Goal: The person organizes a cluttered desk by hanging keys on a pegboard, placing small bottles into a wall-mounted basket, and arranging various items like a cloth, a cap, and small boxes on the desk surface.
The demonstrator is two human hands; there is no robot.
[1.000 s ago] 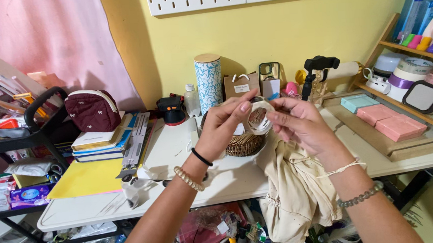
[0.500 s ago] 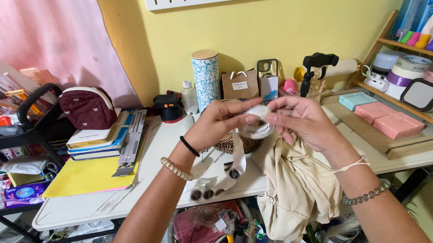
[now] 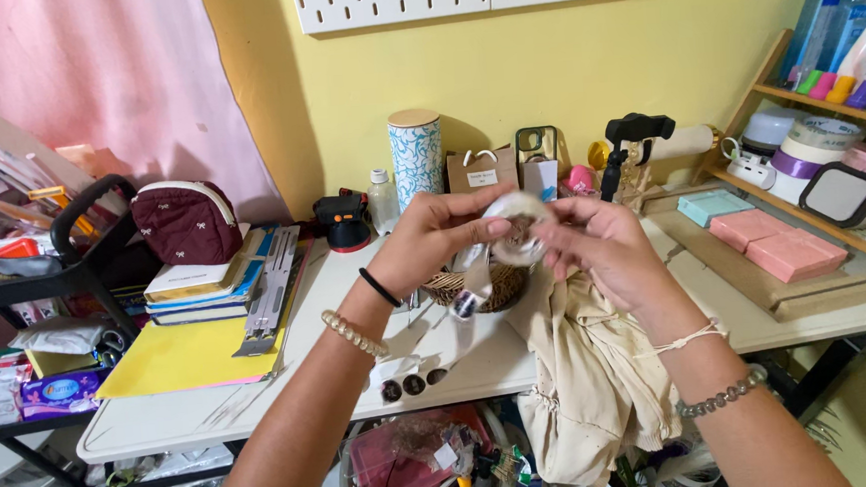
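Tape roll (image 3: 514, 230) sits pinched between your left hand (image 3: 440, 241) and right hand (image 3: 594, 249), both grasping its rim, a loose strip (image 3: 471, 289) dangling below. It looks light and sticky, so grip the rim. Beyond your fingers lies a wicker basket (image 3: 476, 289), then a patterned canister (image 3: 416, 166).

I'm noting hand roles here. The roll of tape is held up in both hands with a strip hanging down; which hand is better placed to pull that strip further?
Probably the left hand: the strip hangs beside its fingers, while the right hand steadies the tape roll.
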